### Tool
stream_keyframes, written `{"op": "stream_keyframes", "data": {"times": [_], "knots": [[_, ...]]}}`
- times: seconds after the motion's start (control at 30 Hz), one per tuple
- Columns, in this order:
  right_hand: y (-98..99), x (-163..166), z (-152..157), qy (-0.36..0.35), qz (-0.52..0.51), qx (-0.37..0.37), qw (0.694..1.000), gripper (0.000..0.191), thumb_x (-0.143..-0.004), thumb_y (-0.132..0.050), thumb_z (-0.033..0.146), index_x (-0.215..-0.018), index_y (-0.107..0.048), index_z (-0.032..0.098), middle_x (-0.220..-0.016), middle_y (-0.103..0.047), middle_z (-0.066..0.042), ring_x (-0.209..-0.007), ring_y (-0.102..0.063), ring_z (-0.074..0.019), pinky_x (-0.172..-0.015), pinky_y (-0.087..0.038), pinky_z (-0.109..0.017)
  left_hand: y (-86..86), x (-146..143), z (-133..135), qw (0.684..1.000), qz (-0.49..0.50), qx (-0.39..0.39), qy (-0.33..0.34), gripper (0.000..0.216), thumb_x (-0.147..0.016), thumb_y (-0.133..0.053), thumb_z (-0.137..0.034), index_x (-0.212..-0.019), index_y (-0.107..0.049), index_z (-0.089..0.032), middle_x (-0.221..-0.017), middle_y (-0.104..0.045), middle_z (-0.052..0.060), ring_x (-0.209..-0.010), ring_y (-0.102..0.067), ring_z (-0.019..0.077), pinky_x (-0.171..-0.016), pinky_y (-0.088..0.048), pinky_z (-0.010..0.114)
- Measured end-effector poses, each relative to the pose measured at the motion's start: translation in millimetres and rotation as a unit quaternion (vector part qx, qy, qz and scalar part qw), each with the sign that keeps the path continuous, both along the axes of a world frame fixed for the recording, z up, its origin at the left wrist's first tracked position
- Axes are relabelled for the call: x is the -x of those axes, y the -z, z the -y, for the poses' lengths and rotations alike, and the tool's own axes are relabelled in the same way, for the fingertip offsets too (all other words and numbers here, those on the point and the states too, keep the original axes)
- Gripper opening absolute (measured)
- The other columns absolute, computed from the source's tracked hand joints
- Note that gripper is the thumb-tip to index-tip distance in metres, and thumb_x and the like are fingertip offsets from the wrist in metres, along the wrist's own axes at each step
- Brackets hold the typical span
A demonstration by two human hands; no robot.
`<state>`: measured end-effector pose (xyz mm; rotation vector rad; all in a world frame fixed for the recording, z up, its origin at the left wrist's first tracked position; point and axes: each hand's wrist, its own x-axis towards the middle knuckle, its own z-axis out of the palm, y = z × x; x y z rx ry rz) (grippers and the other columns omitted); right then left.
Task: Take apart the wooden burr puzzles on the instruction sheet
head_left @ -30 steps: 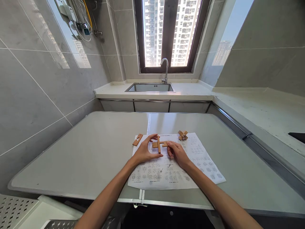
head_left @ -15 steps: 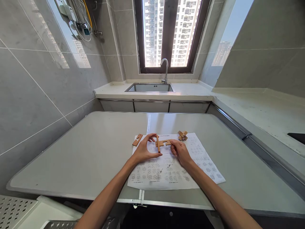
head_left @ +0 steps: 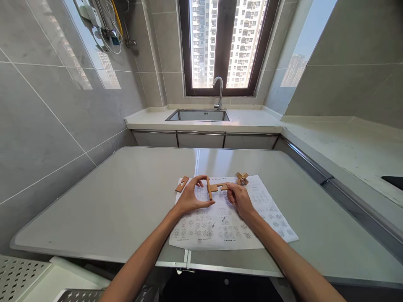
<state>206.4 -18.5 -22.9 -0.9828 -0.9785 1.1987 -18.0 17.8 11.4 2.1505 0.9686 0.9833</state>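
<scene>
My left hand (head_left: 193,196) pinches an upright wooden puzzle piece (head_left: 209,189) between thumb at its lower end and fingers at its top. My right hand (head_left: 240,198) grips the right end of a notched wooden puzzle piece (head_left: 217,187), held level. Its left end meets the upright piece; whether it passes through a slot there, I cannot tell. Both pieces are above the printed paper sheet (head_left: 201,235). Left of my left hand lies another slotted wooden piece (head_left: 181,184). Beyond my right hand rests a cross-shaped wooden puzzle (head_left: 242,178).
A large pale folding table (head_left: 103,201) bears the sheet, with a seam through its middle. Behind it stand a white counter (head_left: 145,120), a sink (head_left: 201,111) and a faucet (head_left: 219,90). A perforated white rack (head_left: 23,272) is at the lower left.
My hands and both held pieces stay almost in the same place. The whole view has shifted very slightly.
</scene>
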Motion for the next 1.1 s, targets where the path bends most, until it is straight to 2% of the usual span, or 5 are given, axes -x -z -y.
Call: {"op": "stream_keyframes", "data": {"times": [0.1, 0.3, 0.57, 0.8, 1.1], "knots": [[-1.2, 0.8, 0.7, 0.002, -0.001, 0.005, 1.000, 0.046, -0.090, -0.066, 0.050, -0.057, -0.051, 0.022, -0.045, -0.041, 0.005, -0.042, -0.032, -0.0092, -0.043, -0.026, -0.026, 0.6, 1.2, -0.6, 1.000, -0.003, 0.001, -0.014, 0.088, -0.063, -0.095, -0.042, -0.139, -0.053, -0.027, -0.118, -0.065, 0.006, -0.107, -0.062, 0.0255, -0.102, -0.051, 0.044], [0.7, -0.2, -0.6, -0.001, -0.009, 0.010, 1.000, 0.046, -0.089, -0.066, 0.050, -0.056, -0.050, 0.022, -0.044, -0.041, 0.005, -0.041, -0.031, -0.0098, -0.042, -0.025, -0.026, -2.0, 1.1, -0.7, 1.000, 0.002, 0.018, 0.018, 0.085, -0.065, -0.092, -0.039, -0.139, -0.052, -0.027, -0.118, -0.065, 0.005, -0.107, -0.062, 0.0248, -0.103, -0.050, 0.044], [1.8, 0.3, -1.1, 0.006, -0.011, 0.014, 1.000, 0.046, -0.089, -0.066, 0.050, -0.056, -0.050, 0.023, -0.044, -0.041, 0.005, -0.042, -0.031, -0.0101, -0.042, -0.024, -0.027, 2.9, 1.5, -2.8, 1.000, -0.004, 0.001, -0.016, 0.087, -0.062, -0.095, -0.045, -0.136, -0.054, -0.028, -0.118, -0.064, 0.006, -0.104, -0.062, 0.0254, -0.101, -0.051, 0.044], [1.6, 0.4, -1.4, 0.002, -0.031, 0.027, 0.999, 0.044, -0.088, -0.066, 0.047, -0.056, -0.050, 0.022, -0.044, -0.040, 0.005, -0.041, -0.030, -0.0095, -0.041, -0.024, -0.026, 0.4, 1.8, -2.7, 1.000, -0.005, 0.014, 0.018, 0.085, -0.065, -0.091, -0.038, -0.140, -0.052, -0.027, -0.109, -0.064, 0.004, -0.102, -0.062, 0.0236, -0.101, -0.050, 0.042], [5.0, -1.2, -3.2, 0.000, -0.023, 0.024, 0.999, 0.045, -0.088, -0.067, 0.049, -0.057, -0.050, 0.023, -0.045, -0.041, 0.005, -0.041, -0.032, -0.0099, -0.040, -0.025, -0.026, 4.5, 1.2, -1.3, 1.000, -0.001, 0.008, -0.023, 0.087, -0.063, -0.094, -0.045, -0.137, -0.052, -0.028, -0.113, -0.063, 0.005, -0.103, -0.061, 0.0250, -0.102, -0.050, 0.044]]}}
